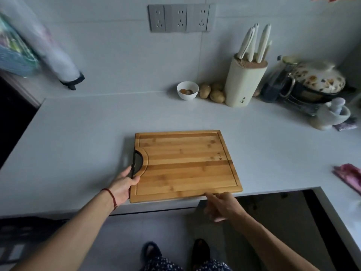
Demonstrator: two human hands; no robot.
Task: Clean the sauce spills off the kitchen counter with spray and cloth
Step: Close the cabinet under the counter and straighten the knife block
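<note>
Dim kitchen, pale tiled wall [109,55], grey triple socket panel [180,18] high on it, white L-shaped desk [74,137], light floor [136,231], dark cabinet front [11,118] at left

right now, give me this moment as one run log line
left hand: grips handle end of rectangular bamboo cutting board | right hand: blurred at board's near edge | white counter: no spill visible | pink cloth: untouched, right

No legible text anywhere
</note>
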